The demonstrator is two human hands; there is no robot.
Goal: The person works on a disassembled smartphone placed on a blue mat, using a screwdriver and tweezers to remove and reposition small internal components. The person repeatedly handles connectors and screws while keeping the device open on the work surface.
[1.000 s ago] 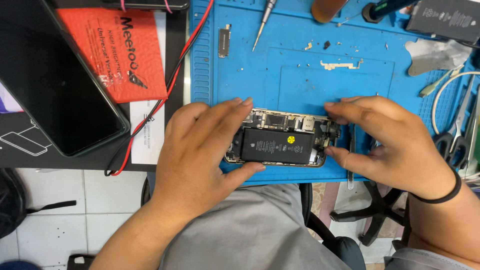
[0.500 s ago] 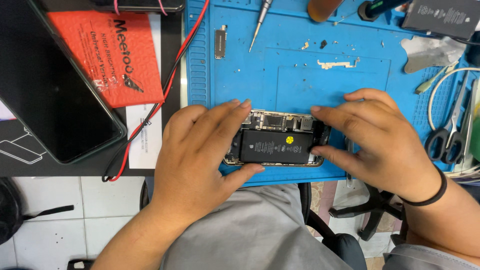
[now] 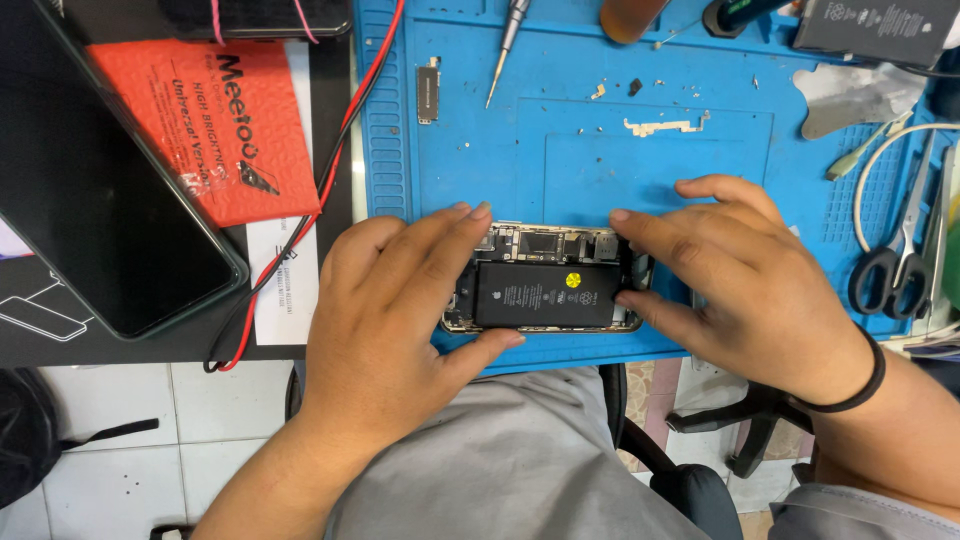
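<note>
An opened phone body (image 3: 545, 280) lies on its back at the near edge of the blue work mat (image 3: 640, 170), showing a black battery with a yellow sticker and circuit boards. My left hand (image 3: 400, 310) grips its left end, thumb under the near edge, fingers over the top. My right hand (image 3: 740, 280) holds the right end, with fingertips on the far corner and the thumb pressing the battery's right edge. A black band circles my right wrist.
A screwdriver (image 3: 505, 45), a small metal bracket (image 3: 427, 95) and loose bits lie on the mat. Scissors (image 3: 900, 250) and a white cable sit at right. A red padded envelope (image 3: 210, 130), a dark screen panel (image 3: 90, 200) and red-black wires (image 3: 320, 190) lie left.
My right hand has slid left along the phone, closing over its right end. The left hand keeps its hold and has barely moved.
</note>
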